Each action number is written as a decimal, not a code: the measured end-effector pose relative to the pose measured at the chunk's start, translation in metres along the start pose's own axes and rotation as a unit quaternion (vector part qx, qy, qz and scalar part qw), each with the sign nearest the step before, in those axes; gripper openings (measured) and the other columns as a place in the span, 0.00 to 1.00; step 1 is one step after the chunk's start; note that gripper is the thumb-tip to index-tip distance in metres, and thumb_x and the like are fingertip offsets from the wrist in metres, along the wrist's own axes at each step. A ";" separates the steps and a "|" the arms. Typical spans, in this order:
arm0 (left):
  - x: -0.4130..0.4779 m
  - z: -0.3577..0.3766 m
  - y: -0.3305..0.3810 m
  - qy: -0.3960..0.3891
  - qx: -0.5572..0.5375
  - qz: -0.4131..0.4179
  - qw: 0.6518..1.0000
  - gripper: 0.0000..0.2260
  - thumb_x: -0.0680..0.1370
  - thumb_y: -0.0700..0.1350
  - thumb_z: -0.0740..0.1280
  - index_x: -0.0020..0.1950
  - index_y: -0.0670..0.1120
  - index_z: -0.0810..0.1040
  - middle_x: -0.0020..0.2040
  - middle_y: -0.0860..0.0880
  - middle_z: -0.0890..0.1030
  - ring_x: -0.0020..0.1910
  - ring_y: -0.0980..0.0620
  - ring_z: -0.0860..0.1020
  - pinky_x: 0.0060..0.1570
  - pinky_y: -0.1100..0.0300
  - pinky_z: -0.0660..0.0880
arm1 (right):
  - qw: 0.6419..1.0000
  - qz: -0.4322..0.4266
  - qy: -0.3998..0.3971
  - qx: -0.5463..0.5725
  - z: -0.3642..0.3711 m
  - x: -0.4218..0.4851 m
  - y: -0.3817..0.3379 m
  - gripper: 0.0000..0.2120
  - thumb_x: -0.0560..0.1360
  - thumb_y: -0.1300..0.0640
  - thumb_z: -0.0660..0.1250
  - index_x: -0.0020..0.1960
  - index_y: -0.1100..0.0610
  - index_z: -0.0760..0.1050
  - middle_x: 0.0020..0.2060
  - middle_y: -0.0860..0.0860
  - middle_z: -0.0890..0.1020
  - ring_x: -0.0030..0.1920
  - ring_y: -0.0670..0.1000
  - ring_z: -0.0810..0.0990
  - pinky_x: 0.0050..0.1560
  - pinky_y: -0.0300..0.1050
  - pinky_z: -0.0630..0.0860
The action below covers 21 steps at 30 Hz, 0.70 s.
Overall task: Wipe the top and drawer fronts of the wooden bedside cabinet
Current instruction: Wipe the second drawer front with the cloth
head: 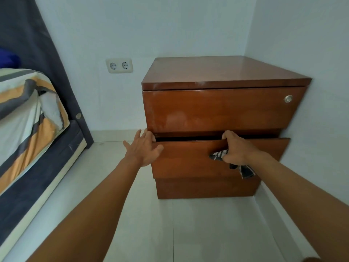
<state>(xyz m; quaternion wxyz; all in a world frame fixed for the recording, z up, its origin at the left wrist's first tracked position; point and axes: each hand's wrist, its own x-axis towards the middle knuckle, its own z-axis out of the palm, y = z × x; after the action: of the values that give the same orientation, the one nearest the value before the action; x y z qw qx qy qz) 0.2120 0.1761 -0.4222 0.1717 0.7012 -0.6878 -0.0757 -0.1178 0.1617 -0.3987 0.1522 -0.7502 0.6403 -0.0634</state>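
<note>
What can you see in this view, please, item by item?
cabinet: one, reddish-brown wood, room corner.
upper drawer: one, brown, shut.
lock: one, silver, upper drawer's right top corner.
lower drawer: one, brown, slightly open.
cloth: one, black-and-white striped, against lower drawer front.
socket: one double, white, wall left of cabinet.
bed: one, orange, grey and white bedding, far left.
curtain: one, dark grey, behind the bed.
floor: one, white tiles, below.
left hand: one, fingers straight, at lower drawer's left corner.
right hand: one, fingers hooked over lower drawer's top edge, cloth beneath.
</note>
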 end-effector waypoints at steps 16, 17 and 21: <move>-0.071 0.037 -0.020 0.152 -0.052 0.072 0.984 0.24 0.81 0.54 0.57 0.77 0.51 0.69 0.71 0.49 0.78 0.70 0.46 0.75 0.71 0.37 0.65 | 0.961 -0.199 0.137 0.137 -0.012 -0.032 -0.142 0.19 0.76 0.59 0.68 0.66 0.50 0.78 0.55 0.49 0.82 0.52 0.50 0.80 0.51 0.48 0.81; -0.072 0.038 -0.023 0.150 -0.047 0.078 0.984 0.24 0.82 0.53 0.56 0.77 0.51 0.68 0.71 0.49 0.78 0.70 0.46 0.75 0.71 0.37 0.65 | 0.961 -0.212 0.135 0.115 0.008 -0.026 -0.152 0.20 0.76 0.58 0.67 0.67 0.51 0.77 0.57 0.50 0.81 0.55 0.51 0.78 0.56 0.51 0.79; -0.077 0.039 -0.028 0.138 -0.019 0.076 0.987 0.24 0.82 0.55 0.50 0.71 0.47 0.75 0.68 0.45 0.80 0.69 0.41 0.76 0.71 0.33 0.64 | 0.964 -0.217 0.155 0.012 0.082 -0.013 -0.173 0.22 0.79 0.50 0.60 0.73 0.51 0.71 0.67 0.48 0.78 0.65 0.54 0.74 0.70 0.61 0.65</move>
<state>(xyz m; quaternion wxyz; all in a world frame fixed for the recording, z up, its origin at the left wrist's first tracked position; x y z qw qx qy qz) 0.2213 0.2465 -0.4781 0.2838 0.6474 -0.7070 0.0218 0.0665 0.2098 -0.4210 0.0424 -0.8505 0.4769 -0.2179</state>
